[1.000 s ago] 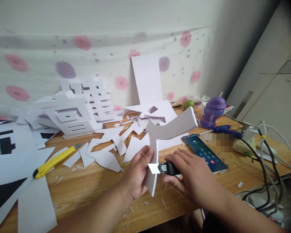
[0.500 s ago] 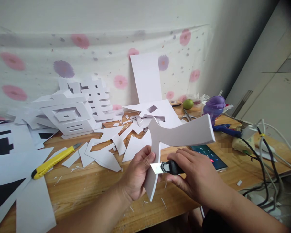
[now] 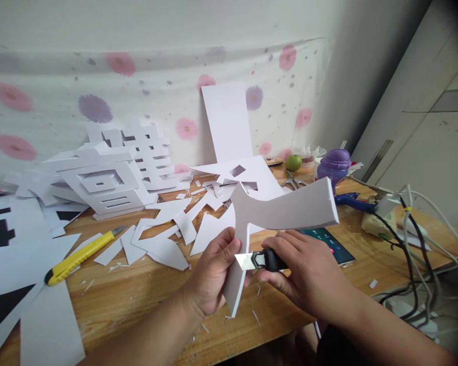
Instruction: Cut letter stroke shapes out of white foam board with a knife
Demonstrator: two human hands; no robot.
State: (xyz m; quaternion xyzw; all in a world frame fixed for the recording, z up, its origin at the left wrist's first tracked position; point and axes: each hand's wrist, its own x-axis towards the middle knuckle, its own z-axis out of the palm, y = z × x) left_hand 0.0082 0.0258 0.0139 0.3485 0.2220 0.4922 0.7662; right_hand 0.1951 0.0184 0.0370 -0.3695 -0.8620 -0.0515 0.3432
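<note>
My left hand (image 3: pixel 213 272) is closed on the narrow lower arm of a white foam board piece (image 3: pixel 286 206), which has a broad curved arm reaching right. In my right hand (image 3: pixel 309 269) is a utility knife (image 3: pixel 273 260) with a black handle, its fingers wrapped round it. The knife's short blade lies across the lower arm of the board, beside my left thumb; whether it cuts in I cannot tell. A second, yellow utility knife (image 3: pixel 82 258) rests on the paper at the left, blade out.
Foam board offcuts (image 3: pixel 164 249) litter the wooden table (image 3: pixel 137 325). Cut-out white foam characters (image 3: pixel 103 183) stand at the back left. Toward the right are a phone (image 3: pixel 328 246), scissors (image 3: pixel 293 181), a purple cup (image 3: pixel 334 165), a blue-handled tool (image 3: pixel 353 202) and tangled cables (image 3: pixel 414 254).
The view has shifted slightly, so the table things appear a little further left. The knife blade sits marginally differently on the board; both hands keep their grips.
</note>
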